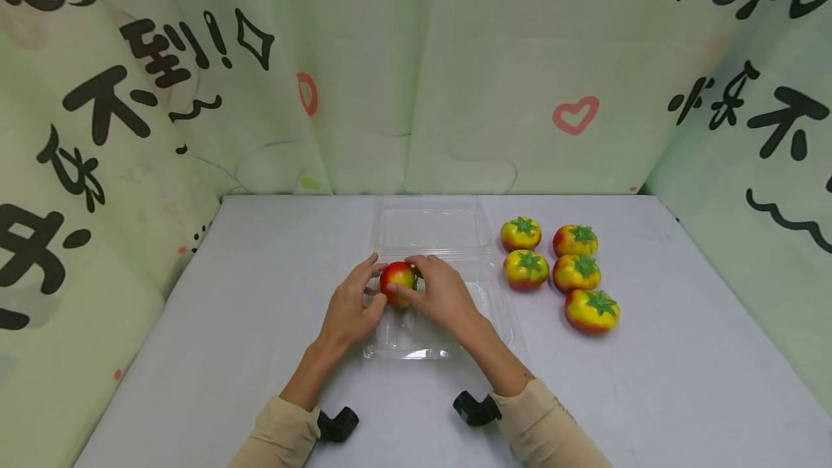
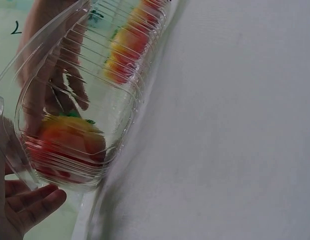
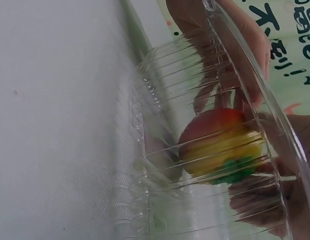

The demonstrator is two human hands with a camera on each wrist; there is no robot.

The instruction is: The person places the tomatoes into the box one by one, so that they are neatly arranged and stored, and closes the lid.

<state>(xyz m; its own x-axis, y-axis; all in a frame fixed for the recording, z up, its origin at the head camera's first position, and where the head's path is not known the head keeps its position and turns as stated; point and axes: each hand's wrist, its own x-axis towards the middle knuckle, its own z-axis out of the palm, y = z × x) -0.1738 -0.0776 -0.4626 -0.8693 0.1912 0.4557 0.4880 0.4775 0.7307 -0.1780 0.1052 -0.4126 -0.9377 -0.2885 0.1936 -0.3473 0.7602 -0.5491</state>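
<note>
Head view finds the right hand [image 1: 448, 295] bent into a pinch, thumb across the near face and fingers behind a red-and-yellow fruit [image 1: 399, 282]. The left hand [image 1: 351, 309] curves loosely at the fruit's left side, partly open; I cannot tell whether it grips or merely steadies. The fruit sits between both hands, tipped so its green leaves face the right one.

A rounded, smooth fruit could slip or roll if one hand let go before the other supported it. The clear container base [image 1: 422, 354] below the hands looks thin, so a forearm or fingertip catching its rim might drag or tilt it. Its lid [image 1: 429, 226] lies folded back beyond the hands and could swing up if knocked.

The held fruit is over the base's left part; clear plastic makes it hard to say whether it touches the floor. Five more fruits [image 1: 573, 277] stand outside, right of the right hand, on the table [image 1: 247, 309].
</note>
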